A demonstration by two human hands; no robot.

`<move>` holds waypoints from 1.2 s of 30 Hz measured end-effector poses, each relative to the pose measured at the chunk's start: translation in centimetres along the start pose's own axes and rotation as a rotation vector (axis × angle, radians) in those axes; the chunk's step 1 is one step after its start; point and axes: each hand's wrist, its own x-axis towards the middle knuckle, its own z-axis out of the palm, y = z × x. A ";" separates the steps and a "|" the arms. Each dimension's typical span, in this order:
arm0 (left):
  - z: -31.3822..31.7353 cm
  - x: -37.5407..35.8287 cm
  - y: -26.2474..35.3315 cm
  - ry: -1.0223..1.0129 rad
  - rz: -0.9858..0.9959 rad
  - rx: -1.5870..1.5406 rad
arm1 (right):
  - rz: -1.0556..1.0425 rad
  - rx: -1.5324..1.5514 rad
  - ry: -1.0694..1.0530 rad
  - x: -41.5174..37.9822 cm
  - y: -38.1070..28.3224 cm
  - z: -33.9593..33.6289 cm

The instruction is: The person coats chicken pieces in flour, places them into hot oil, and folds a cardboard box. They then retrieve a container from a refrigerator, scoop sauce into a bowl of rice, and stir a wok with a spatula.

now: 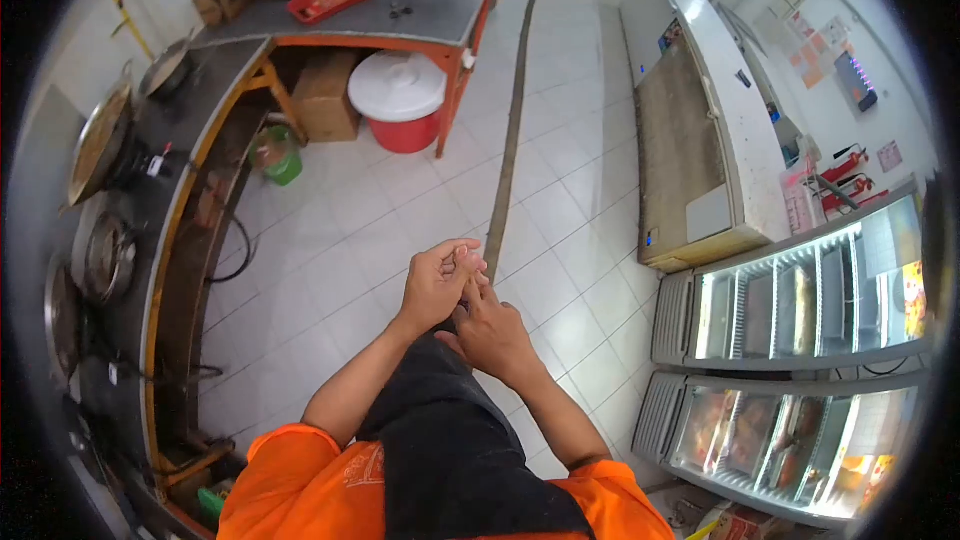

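Observation:
My left hand [432, 285] and my right hand [494, 328] meet in front of my body, above the tiled floor. The left fingers are loosely bent, and their tips touch the fingers of the right. My right hand lies with its back up, fingers stretched forward and the thumb apart. Between them I can make out no object, though the spot where they touch is partly covered. Below the hands is a black apron [440, 440] over an orange shirt [290, 480].
On the left, a long counter [200, 155] carries several pans. Ahead stands a table with a red tray [332, 0]; a red bucket with white lid [398, 88] and a green bin [278, 155] are on the floor. Lit display fridges [790, 440] and a chest freezer [685, 140] line the right.

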 end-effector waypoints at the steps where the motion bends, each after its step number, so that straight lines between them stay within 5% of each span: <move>1: 1.2 3.1 -0.5 0.020 -0.017 -0.030 | 0.029 0.021 -0.001 1.2 2.5 -0.2; 6: 5.1 19.0 -2.6 -0.090 0.065 -0.102 | 0.172 -0.014 -0.023 6.8 15.3 -3.5; 9: 7.2 27.4 -1.0 -0.144 -0.254 -0.307 | 0.240 -0.002 -0.117 9.2 21.7 -6.8; 14: 12.1 38.0 1.9 -0.339 -0.345 -0.539 | 0.321 -0.035 -0.001 13.0 33.1 -9.8; 23: 20.4 59.5 0.7 -0.136 -0.124 -0.234 | 0.255 0.043 0.001 22.5 54.0 -13.5; 29: 22.4 73.8 2.2 -0.011 -0.296 -0.703 | 0.148 0.083 -0.021 31.3 66.1 -16.5; 32: 24.4 80.1 3.4 0.127 -0.239 -0.646 | 0.181 0.056 -0.097 36.3 72.0 -17.2; 34: 24.5 84.2 0.1 0.110 0.084 -0.131 | 0.128 0.016 -0.056 39.7 75.9 -16.2; 36: 23.7 89.1 -0.6 0.129 0.038 -0.015 | 0.077 -0.018 -0.017 43.0 79.5 -14.6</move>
